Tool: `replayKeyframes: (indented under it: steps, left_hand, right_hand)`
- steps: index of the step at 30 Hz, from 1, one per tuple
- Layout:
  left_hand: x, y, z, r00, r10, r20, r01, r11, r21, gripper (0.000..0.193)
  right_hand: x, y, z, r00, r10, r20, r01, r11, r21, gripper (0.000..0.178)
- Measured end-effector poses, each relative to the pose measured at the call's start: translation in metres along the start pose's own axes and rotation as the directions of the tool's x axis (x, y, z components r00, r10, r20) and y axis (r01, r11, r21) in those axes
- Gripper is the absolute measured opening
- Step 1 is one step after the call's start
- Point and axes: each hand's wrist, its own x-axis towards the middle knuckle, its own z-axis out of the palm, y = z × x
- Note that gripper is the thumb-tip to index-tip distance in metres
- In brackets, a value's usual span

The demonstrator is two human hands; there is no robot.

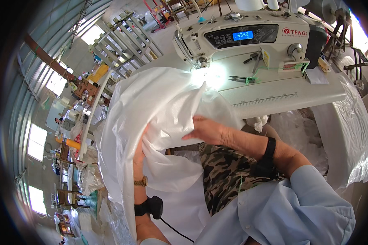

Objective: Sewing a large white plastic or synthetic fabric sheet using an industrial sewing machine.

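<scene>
A large, thin white sheet [159,90], shiny like plastic film, drapes from the sewing machine's lit needle area over my left arm and down in front of me. My left hand [140,150] reaches up under its folds; the sheet hides the fingers. My right hand [206,130] is at the sheet's near right folds, its fingers apart and partly extended against the material. The white sewing machine [241,41] stands beyond both hands, with a bright lamp glowing by the needle. The exact needle contact is lost in glare.
Thread snips [242,79] lie on the machine bed [274,90], right of the needle. More white sheeting [349,134] hangs over the table's right side. Behind at left stand a metal frame [126,43] and cluttered workbenches. A cable [176,230] trails from my left wrist device.
</scene>
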Motion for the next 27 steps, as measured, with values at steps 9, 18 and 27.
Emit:
replayKeyframes:
  steps: [9,18,27]
  left_hand:
    - [-0.092,-0.073,-0.035,0.856,-0.338,0.392,0.136,0.878,0.459,0.037]
    - [-0.099,-0.035,0.046,0.83,0.063,0.554,-0.456,0.65,0.609,0.014]
    - [-0.109,-0.078,0.03,0.962,-0.043,0.271,-0.156,0.727,0.668,0.009]
  right_hand:
    - [-0.06,0.049,0.047,0.597,0.542,0.591,-0.329,0.837,-0.437,0.027]
    - [-0.09,0.051,0.011,0.964,0.089,0.252,0.216,0.294,-0.931,0.019]
    - [-0.085,0.02,0.019,0.993,-0.062,0.101,0.117,0.365,-0.924,0.015]
